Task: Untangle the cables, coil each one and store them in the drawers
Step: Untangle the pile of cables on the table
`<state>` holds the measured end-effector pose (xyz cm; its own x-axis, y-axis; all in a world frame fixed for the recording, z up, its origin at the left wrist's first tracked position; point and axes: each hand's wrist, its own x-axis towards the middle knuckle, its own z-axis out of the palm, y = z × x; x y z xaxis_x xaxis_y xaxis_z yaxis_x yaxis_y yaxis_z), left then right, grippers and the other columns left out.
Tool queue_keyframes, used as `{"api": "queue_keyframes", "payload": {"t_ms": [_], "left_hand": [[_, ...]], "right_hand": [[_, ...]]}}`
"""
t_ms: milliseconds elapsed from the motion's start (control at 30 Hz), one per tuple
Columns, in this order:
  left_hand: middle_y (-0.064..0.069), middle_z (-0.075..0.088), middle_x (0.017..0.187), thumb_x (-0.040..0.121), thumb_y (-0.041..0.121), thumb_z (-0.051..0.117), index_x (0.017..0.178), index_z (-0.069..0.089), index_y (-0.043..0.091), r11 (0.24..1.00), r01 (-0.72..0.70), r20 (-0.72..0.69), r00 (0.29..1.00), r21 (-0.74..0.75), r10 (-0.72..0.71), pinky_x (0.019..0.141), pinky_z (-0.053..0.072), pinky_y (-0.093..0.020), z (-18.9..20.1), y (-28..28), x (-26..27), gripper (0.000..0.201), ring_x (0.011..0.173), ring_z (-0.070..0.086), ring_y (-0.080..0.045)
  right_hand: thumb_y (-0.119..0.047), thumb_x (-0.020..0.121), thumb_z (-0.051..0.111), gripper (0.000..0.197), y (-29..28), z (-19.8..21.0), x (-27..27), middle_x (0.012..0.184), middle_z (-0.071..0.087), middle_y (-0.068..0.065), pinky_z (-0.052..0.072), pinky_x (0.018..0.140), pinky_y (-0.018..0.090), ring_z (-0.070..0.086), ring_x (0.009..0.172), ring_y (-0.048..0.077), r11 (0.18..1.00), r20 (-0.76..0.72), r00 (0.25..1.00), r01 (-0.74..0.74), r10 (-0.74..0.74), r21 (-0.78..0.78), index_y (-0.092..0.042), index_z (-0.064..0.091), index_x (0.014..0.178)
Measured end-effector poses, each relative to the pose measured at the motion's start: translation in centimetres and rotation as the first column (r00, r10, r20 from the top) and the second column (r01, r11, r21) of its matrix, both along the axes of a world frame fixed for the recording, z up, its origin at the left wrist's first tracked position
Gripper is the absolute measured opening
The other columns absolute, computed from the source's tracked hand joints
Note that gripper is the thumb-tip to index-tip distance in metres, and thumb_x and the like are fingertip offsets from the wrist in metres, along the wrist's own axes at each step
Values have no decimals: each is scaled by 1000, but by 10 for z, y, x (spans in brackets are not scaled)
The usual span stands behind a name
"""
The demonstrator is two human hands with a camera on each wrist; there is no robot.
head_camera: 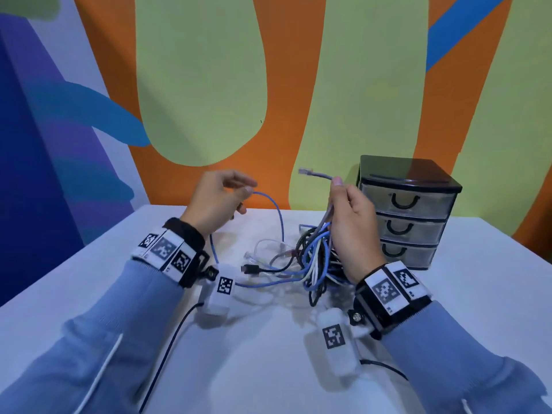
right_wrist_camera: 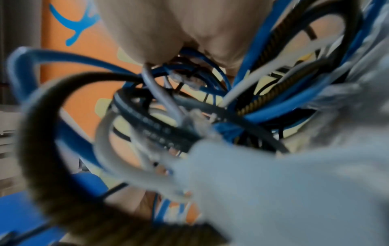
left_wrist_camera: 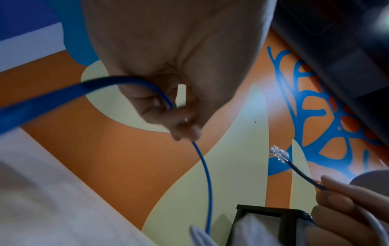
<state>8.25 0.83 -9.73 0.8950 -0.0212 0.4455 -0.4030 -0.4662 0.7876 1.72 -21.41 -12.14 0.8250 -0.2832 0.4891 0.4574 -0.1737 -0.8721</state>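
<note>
Two blue sleeves fill the bottom corners of the head view, each wrist wrapped in a black band with square black-and-white markers. At center left, the left hand (head_camera: 219,201) pinches a blue cable (head_camera: 279,215) between thumb and fingertips; the cable arcs down to the right into the tangle of cables (head_camera: 310,261). At center right, the right hand (head_camera: 351,222) is closed around a gray cable (head_camera: 321,175), whose clear plug (head_camera: 304,171) points toward the upper left. Several strands of the tangle, blue, white, black and gray, rise into that same fist, while the rest lies on the white table (head_camera: 268,369) between the wrists. Right of the hand stands a small black drawer unit (head_camera: 407,210) with three translucent drawers, all closed.
</note>
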Motion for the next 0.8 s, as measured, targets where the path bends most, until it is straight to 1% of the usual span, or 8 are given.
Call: {"api": "queue_keyframes", "payload": {"t_ms": [133, 233, 333, 433, 533, 633, 733, 800], "left_hand": [[-3, 72, 110, 97, 28, 76, 114, 75, 28, 949, 19, -29, 1000, 314, -10, 80, 58, -39, -3, 7, -11, 16, 91, 69, -20], [3, 54, 123, 95, 36, 78, 122, 71, 37, 873, -68, 100, 995, 483, 22, 98, 36, -34, -1, 2, -25, 28, 116, 45, -15], [5, 62, 104, 90, 34, 83, 93, 76, 31, 903, -22, 169, 984, 430, -56, 86, 37, -32, 12, -5, -42, 8, 97, 52, -10], [1, 73, 74, 94, 34, 80, 75, 76, 24, 830, 272, -152, 962, 487, -226, 69, 44, -34, 23, -5, -56, 21, 68, 61, -15], [3, 78, 81, 99, 30, 74, 82, 81, 23, 776, 422, -286, 904, 468, -319, 75, 47, -27, 29, -7, -70, 20, 76, 68, -8], [8, 79, 87, 90, 42, 82, 94, 83, 29, 729, 520, -381, 846, 444, -372, 76, 49, -20, 29, -16, -79, 13, 82, 69, -4], [-3, 68, 94, 80, 52, 88, 92, 81, 40, 640, 470, -356, 882, 608, -310, 76, 53, -36, 14, -33, -81, 19, 78, 62, -14], [-12, 62, 94, 86, 47, 85, 85, 80, 32, 618, 453, -293, 890, 643, -348, 75, 49, -44, 6, -44, -82, 17, 79, 56, -24]], "right_hand": [[-43, 111, 44, 46, -2, -3, 6, 60, 32, -4, 30, 61, 35, 31, 59, 20, 992, -21, 999, 28, -25, 126, -16, 42, 74], [-45, 110, 45, 46, -2, -3, 9, 60, 34, -3, 32, 64, 38, 32, 62, 23, 978, -51, 997, 61, -52, 201, -16, 42, 73], [-43, 110, 46, 43, -6, -2, 12, 62, 32, 0, 29, 62, 37, 30, 61, 23, 952, -74, 995, 87, -68, 294, -14, 42, 78], [-41, 110, 46, 42, -12, 0, 14, 60, 30, -2, 25, 55, 33, 28, 55, 18, 921, -102, 992, 113, -80, 373, -18, 39, 75], [-41, 110, 46, 43, -15, 3, 14, 59, 28, -2, 25, 55, 33, 27, 54, 17, 896, -125, 988, 137, -92, 423, -20, 37, 73], [-42, 110, 45, 46, -16, 4, 15, 58, 28, -3, 26, 58, 34, 27, 55, 18, 876, -154, 981, 173, -115, 450, -20, 34, 71], [-43, 110, 45, 47, -17, 6, 13, 59, 29, -3, 27, 62, 35, 28, 57, 19, 855, -160, 978, 199, -137, 479, -20, 34, 70], [-43, 109, 47, 47, -16, 6, 14, 57, 31, -4, 28, 59, 33, 29, 55, 19, 858, -163, 977, 199, -136, 474, -19, 36, 70]]}}
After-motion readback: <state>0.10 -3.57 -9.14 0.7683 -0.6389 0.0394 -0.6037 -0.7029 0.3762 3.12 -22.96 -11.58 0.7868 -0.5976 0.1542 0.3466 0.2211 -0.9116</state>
